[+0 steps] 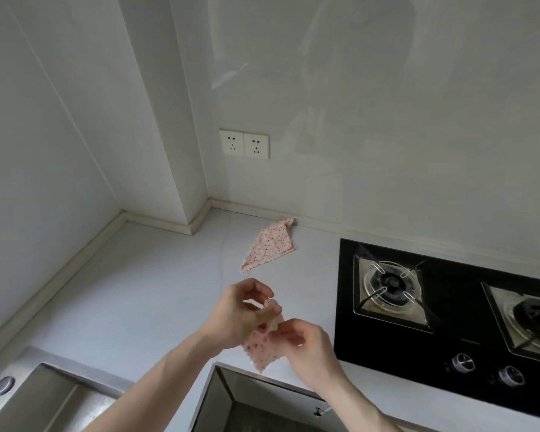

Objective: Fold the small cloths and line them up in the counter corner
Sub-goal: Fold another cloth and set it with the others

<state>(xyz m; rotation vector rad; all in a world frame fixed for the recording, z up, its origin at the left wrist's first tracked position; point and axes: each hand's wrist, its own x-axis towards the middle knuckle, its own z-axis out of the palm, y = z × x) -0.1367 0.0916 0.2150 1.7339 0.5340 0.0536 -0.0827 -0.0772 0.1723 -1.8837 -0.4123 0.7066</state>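
Done: none lined up | pink cloth [270, 244] loose on tabletop [144, 291] | held cloth [262, 347] unfolded, pinched by left hand [237, 313], right hand [303, 344] fingers

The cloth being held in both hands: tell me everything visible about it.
The small pink cloth with a fine red floral print is thin, soft fabric held in the air above the pale counter's front edge, near the sink. The left hand pinches its bunched upper end; the right hand pinches an edge lower down. The rest hangs loose, ending in a point. It is partly hidden by fingers and not yet neatly folded.
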